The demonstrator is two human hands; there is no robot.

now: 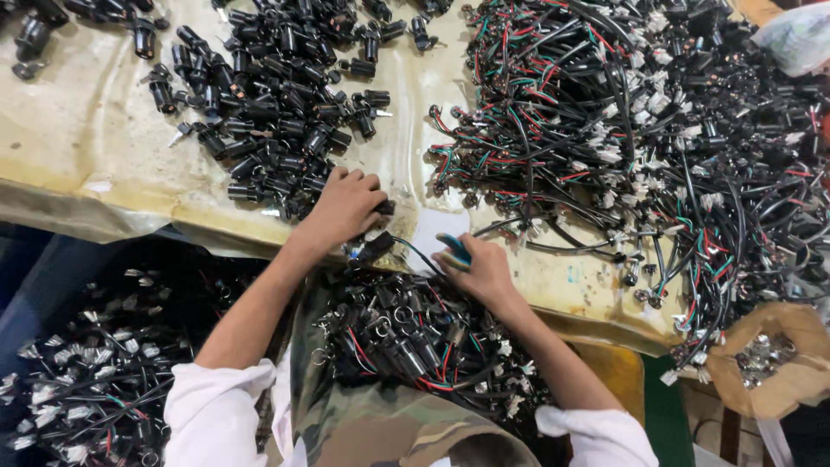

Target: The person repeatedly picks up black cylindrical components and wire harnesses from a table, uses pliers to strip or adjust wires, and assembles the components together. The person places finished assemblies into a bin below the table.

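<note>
Black plastic barrel-shaped switch part [373, 249] w/ a thin dark wire coming off it sits pinched under my left hand [346, 206], fingers curled shut on it at the worktop's near edge. Just above that hand, touching my fingertips, lies the heap of loose black cylindrical switch bodies [277, 95], some w/ small metal keys sticking out.

My right hand [480, 270] is close beside the left, to its right, fingers closed round a small tool w/ teal-blue handle [455, 249]; can't tell what kind of tool, most of it's hidden in my grip. The wire from the part runs across toward it.

Right of and above my right hand: big tangle of black wire harnesses w/ red, green and white leads and white plugs [640, 130], spread over the cream plastic-covered worktop [78, 130].

Below both hands, in my lap on camouflage-print cloth [363, 424], a pile of wired black switches w/ metal rings [406, 337]. Far right of my right hand, a brown paper bag of small shiny metal bits [769, 359]. Left of my left arm, lower down, another dark batch of harnesses w/ white plugs [86, 380].
</note>
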